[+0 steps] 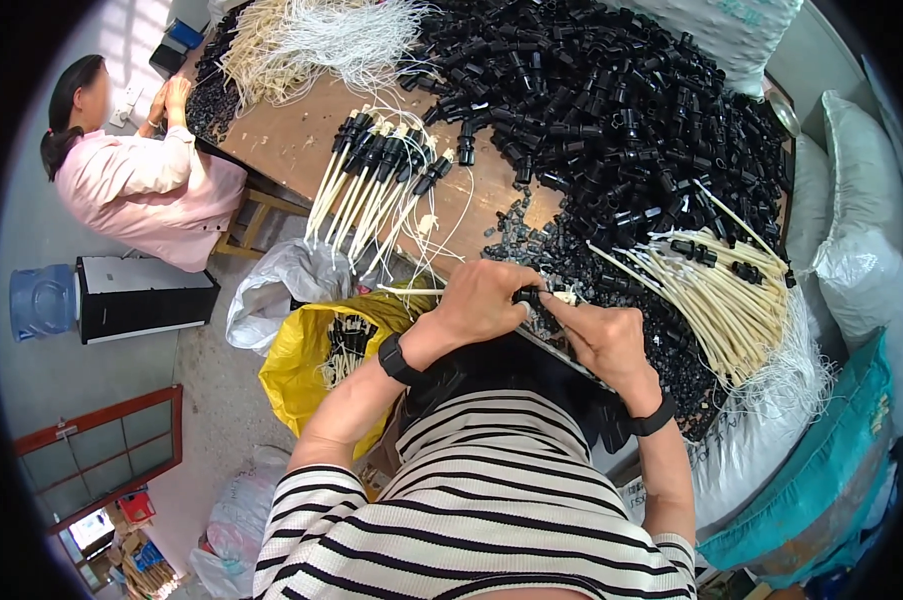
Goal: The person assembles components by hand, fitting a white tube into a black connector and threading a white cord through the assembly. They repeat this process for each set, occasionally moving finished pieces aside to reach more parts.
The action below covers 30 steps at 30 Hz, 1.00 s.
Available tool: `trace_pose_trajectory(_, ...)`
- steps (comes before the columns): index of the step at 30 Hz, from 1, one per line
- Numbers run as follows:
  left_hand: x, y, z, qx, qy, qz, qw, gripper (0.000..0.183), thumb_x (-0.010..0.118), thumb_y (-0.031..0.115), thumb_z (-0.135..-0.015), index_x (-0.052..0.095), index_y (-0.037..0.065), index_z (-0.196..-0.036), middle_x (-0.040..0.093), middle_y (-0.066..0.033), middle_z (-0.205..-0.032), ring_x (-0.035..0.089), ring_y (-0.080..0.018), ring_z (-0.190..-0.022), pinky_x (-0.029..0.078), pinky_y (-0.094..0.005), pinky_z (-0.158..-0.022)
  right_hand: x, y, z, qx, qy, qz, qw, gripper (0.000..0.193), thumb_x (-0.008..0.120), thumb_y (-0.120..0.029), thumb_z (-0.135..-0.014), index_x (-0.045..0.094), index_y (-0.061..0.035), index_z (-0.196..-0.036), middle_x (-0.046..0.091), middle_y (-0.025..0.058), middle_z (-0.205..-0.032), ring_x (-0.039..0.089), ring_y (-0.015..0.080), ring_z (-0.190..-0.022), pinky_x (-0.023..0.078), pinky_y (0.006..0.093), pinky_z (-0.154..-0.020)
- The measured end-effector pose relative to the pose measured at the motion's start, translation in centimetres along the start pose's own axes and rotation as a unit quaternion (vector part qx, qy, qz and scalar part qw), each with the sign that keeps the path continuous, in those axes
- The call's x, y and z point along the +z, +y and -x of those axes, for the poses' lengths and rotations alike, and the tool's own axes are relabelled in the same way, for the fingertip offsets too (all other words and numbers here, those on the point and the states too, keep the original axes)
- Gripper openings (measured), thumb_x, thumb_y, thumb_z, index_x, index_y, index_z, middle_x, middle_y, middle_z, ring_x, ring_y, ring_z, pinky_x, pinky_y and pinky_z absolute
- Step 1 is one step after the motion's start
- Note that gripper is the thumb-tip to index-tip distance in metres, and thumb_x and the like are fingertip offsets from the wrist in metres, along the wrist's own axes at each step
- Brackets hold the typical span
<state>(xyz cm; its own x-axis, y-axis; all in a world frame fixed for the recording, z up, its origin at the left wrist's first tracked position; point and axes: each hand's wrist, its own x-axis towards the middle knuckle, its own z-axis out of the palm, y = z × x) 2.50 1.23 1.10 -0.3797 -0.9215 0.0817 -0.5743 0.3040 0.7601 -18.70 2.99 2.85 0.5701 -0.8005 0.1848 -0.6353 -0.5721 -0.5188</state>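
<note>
Over the table's near edge, my left hand [483, 298] and my right hand [603, 338] meet with curled fingers. Between them is a small black plastic fitting [527, 294], mostly covered by my fingers. A thin cream tube [409, 291] sticks out leftward from behind my left hand. By my right fingertips shows a cream end piece [565, 298]; whether it joins the fitting I cannot tell. Small dark parts [531, 240] lie spread beyond my hands. To the right rests a bundle of cream tubes [736, 320] with white strings.
Black fittings [611, 110] heap up at the back. Cream tubes with black fittings [371, 175] hang over the table's left edge. Below stands a yellow sack [296, 365]. White sacks [861, 210] line the right side. Another person [141, 180] in pink sits at the far left.
</note>
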Motion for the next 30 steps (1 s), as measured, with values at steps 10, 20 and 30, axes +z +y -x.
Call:
trace_pose_trajectory(10, 0.4, 1.2, 0.7, 0.106, -0.008, -0.204, 0.973, 0.02, 0.064, 0.01, -0.07, 0.063, 0.012, -0.09, 0.057, -0.006, -0.068, 0.063, -0.0257, -0.061, 0.046, -0.0392, -0.05, 2.1, 0.3, -1.1, 0.24, -0.01, -0.21, 0.948, 0.021, 0.074, -0.021, -0.078, 0.07, -0.0062, -0.092, 0.06, 0.0089, -0.058, 0.061, 0.0242, -0.051, 0.044, 0.0335, -0.05)
trace_pose_trajectory(20, -5.6, -5.7, -1.5, 0.119, 0.215, -0.268, 0.932, 0.011, 0.06, 0.011, -0.068, 0.066, 0.01, -0.077, 0.063, -0.0059, -0.074, 0.061, -0.0243, -0.08, 0.043, -0.0387, -0.078, -0.8, -1.7, -2.0, 0.047, 0.191, -0.115, 0.974, 0.007, 0.062, -0.006, -0.085, 0.066, -0.0016, -0.09, 0.068, 0.014, -0.104, 0.064, 0.0237, -0.069, 0.05, 0.0306, -0.06)
trace_pose_trajectory(30, -4.8, -5.0, -5.7, 0.112, 0.199, -0.155, 0.961, 0.029, 0.063, 0.006, -0.072, 0.067, 0.005, -0.101, 0.067, -0.0117, -0.104, 0.059, -0.0296, -0.101, 0.047, -0.0402, -0.088, 0.9, 0.8, 2.3, 0.11, 0.043, -0.16, 0.98, 0.023, 0.072, -0.009, -0.076, 0.068, -0.0018, -0.098, 0.068, 0.0132, -0.099, 0.065, 0.0304, -0.086, 0.052, 0.0344, -0.075)
